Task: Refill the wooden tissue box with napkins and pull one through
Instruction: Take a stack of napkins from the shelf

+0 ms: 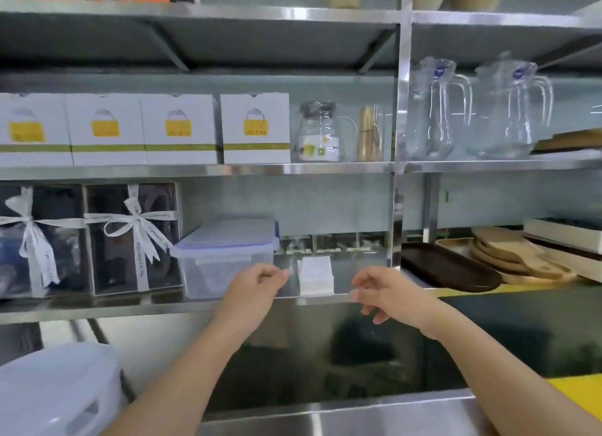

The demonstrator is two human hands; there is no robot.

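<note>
A white stack of napkins stands on the lowest steel shelf, near its front edge. My left hand is raised just left of the stack, fingers loosely curled, holding nothing. My right hand hovers just right of the stack at the shelf edge, fingers spread and empty. Neither hand touches the napkins. No wooden tissue box is in view.
A clear lidded plastic container sits left of the napkins, beside two ribboned gift boxes. A dark oval tray and wooden boards lie to the right. White cartons and glass pitchers fill the shelf above. A white bin lid is at lower left.
</note>
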